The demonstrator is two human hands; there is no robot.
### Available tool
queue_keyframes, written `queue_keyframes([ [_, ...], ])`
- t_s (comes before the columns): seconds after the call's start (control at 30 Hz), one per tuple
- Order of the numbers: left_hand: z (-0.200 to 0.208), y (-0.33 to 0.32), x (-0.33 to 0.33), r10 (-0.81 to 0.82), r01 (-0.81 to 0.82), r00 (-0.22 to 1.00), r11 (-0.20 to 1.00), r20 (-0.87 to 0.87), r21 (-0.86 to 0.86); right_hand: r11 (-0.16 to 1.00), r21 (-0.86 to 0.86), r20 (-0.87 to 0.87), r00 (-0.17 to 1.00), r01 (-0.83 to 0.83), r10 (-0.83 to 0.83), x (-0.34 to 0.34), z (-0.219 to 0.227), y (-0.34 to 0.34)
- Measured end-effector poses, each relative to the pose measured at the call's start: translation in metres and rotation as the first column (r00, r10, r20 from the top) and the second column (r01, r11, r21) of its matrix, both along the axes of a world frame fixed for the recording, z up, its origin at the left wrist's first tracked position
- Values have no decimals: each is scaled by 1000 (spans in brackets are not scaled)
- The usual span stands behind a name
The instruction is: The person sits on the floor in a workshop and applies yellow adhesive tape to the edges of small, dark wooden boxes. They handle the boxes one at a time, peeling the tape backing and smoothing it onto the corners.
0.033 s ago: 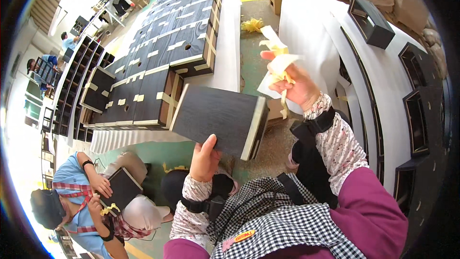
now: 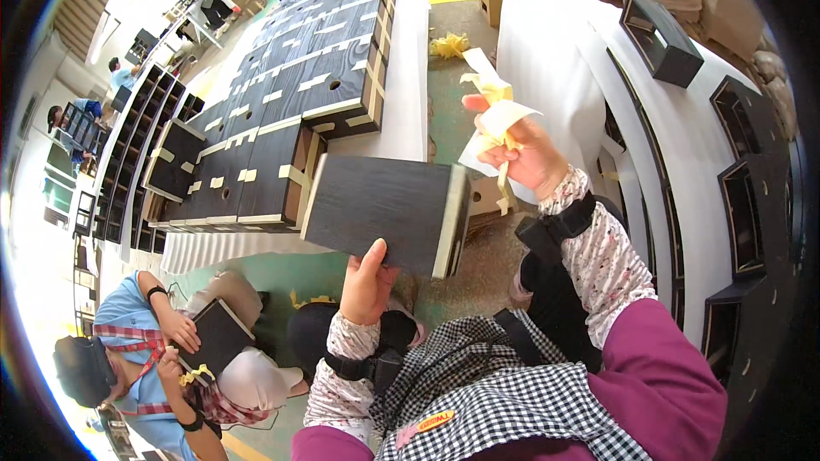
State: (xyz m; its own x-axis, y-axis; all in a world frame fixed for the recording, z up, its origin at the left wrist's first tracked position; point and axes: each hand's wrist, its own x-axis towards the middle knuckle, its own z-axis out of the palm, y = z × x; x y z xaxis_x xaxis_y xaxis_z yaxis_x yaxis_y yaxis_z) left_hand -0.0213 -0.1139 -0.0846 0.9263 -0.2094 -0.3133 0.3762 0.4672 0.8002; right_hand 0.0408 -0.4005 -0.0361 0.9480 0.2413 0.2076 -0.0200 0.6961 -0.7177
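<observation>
My left hand (image 2: 369, 283) grips the near edge of a black wooden box (image 2: 380, 213), thumb on top and fingers underneath. Pale strips of masking tape run along the box's left and right edges. Off to the right and a little higher, my right hand (image 2: 531, 154) is closed around crumpled yellow masking tape (image 2: 506, 115). Loose ends of that tape stick up above the fist and dangle below it, apart from the box.
Taped black boxes (image 2: 282, 107) lie in rows on a white-covered surface ahead. Open black frames (image 2: 662, 38) stand on the right. A wad of yellow tape (image 2: 450, 45) rests on the floor. At lower left a co-worker (image 2: 141, 358) handles another black panel (image 2: 218, 337).
The black box has shifted slightly left, its right edge turning a little. My right hand has barely moved, while the tape's loose ends have swung.
</observation>
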Motion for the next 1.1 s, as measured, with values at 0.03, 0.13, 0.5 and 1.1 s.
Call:
queue_keyframes([
  [0.03,-6,2,2,-7,6,1000,999,-5,-52,1000,-18,-9,1000,0,0,2,-1,2],
  [0.13,-10,-5,7,115,-114,993,988,4,-101,999,31,-32,999,-38,39,7,-11,14],
  [0.5,-25,-40,55,324,-296,941,927,95,-230,957,-272,-101,992,-103,78,0,-17,49],
  [1.1,-8,-48,32,-310,275,948,908,66,316,928,-371,75,997,26,2,-1,-29,64],
])
